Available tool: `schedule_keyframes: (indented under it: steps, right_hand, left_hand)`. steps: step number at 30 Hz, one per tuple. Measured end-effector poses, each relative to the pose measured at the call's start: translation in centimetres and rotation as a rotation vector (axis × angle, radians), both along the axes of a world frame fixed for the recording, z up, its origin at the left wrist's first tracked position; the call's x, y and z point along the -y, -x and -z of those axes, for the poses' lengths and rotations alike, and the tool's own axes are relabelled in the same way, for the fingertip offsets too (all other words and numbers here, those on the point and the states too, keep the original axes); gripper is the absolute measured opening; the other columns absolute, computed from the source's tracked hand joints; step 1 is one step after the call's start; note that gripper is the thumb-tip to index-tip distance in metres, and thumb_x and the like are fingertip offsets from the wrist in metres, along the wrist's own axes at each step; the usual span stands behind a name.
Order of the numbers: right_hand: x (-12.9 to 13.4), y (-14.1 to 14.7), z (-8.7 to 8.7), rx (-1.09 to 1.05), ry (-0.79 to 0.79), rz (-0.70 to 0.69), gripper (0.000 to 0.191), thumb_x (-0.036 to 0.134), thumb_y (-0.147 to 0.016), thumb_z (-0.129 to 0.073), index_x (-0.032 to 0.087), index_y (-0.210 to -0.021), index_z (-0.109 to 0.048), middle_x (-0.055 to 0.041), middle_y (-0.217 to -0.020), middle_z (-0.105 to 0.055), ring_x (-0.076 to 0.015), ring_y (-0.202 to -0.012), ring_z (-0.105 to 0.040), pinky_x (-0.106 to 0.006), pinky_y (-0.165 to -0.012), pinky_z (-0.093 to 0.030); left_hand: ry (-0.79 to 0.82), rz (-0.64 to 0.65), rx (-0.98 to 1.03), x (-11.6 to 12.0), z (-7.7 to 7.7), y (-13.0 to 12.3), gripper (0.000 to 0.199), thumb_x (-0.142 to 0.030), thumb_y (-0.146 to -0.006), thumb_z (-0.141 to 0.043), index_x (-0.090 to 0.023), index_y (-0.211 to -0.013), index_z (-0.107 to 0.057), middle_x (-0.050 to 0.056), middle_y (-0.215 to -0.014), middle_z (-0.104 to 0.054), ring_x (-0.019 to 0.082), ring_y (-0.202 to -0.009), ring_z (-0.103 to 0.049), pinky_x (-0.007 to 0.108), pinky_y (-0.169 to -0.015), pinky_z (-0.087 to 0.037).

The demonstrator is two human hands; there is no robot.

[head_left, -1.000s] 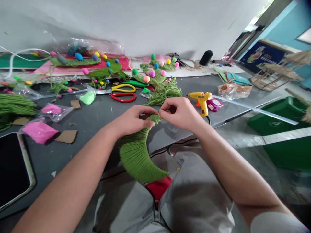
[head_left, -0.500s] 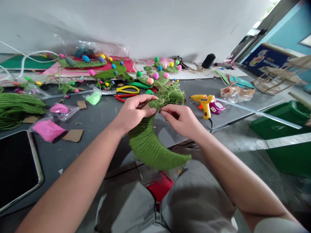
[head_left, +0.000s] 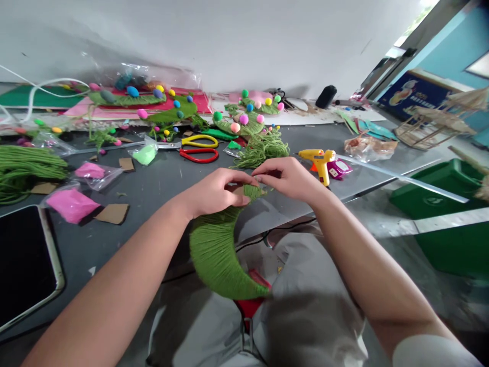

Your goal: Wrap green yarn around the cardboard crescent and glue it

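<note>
A crescent wrapped in green yarn [head_left: 216,255] hangs over the table's front edge, above the lap. My left hand [head_left: 210,191] is closed around its upper part, thumb on the near side and fingers behind. At the crescent's upper tip my right hand [head_left: 288,176] is pinched, its fingertips touching or nearly touching the left fingers. What lies in that pinch is too small to make out. Just beyond the hands rests a loose heap of green yarn [head_left: 263,148]. A yellow hot glue gun [head_left: 321,162] lies right of it.
Scissors [head_left: 198,154] with red and yellow handles lie behind the left hand. Green pieces with coloured pom-poms [head_left: 244,122] line the back. At left are a tablet [head_left: 26,265], pink material in bags [head_left: 72,204] and a yarn bundle [head_left: 30,171]. A green bin [head_left: 439,188] stands right.
The crescent has tilted, its lower tip swinging down and left. Both hands have come slightly nearer to me, and the right fingertips have moved over the upper tip, close to the left fingers.
</note>
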State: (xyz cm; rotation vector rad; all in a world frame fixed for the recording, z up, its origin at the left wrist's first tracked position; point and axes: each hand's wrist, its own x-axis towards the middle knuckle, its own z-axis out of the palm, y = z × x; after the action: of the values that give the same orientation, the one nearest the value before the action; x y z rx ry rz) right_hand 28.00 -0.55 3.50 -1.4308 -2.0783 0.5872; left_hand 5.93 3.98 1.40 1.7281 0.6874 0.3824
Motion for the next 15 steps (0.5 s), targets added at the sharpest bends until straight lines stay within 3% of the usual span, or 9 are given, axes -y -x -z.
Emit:
schedule_keyframes:
  steps: [7,11,15]
  right_hand:
    - [0.9,2.1,-2.0,0.179,-0.079,0.130,0.010,0.019,-0.079,-0.064,0.018,-0.075,-0.072,0.0009,-0.068,-0.068,-0.0113,-0.062,-0.055,-0.025,-0.059,-0.037]
    - [2.2,3.3,-2.0,0.220,-0.081,0.124,0.014,0.022,-0.086,-0.059,0.018,-0.081,-0.071,-0.0006,-0.071,-0.067,-0.0126,-0.063,-0.053,-0.027,-0.060,-0.035]
    - [2.8,3.5,-1.2,0.198,-0.089,0.091,0.020,0.020,-0.091,-0.052,0.017,-0.093,-0.072,-0.0050,-0.087,-0.071,-0.0165,-0.076,-0.059,-0.028,-0.066,-0.037]
  left_hand:
    - [-0.040,-0.113,-0.113,0.2,0.1,-0.1,0.038,-0.026,-0.076,-0.066,-0.021,-0.114,-0.071,-0.004,-0.065,-0.046,0.011,-0.058,-0.042,0.025,-0.055,-0.033]
    - [-0.125,-0.225,-0.028,0.0,0.2,-0.3,0.036,-0.025,-0.075,-0.067,-0.018,-0.110,-0.072,-0.003,-0.069,-0.049,0.012,-0.064,-0.045,0.025,-0.059,-0.035]
    - [-0.226,-0.343,0.038,-0.5,0.0,-0.2,0.036,-0.026,-0.075,-0.070,-0.017,-0.109,-0.072,-0.003,-0.071,-0.048,0.013,-0.068,-0.044,0.026,-0.063,-0.037]
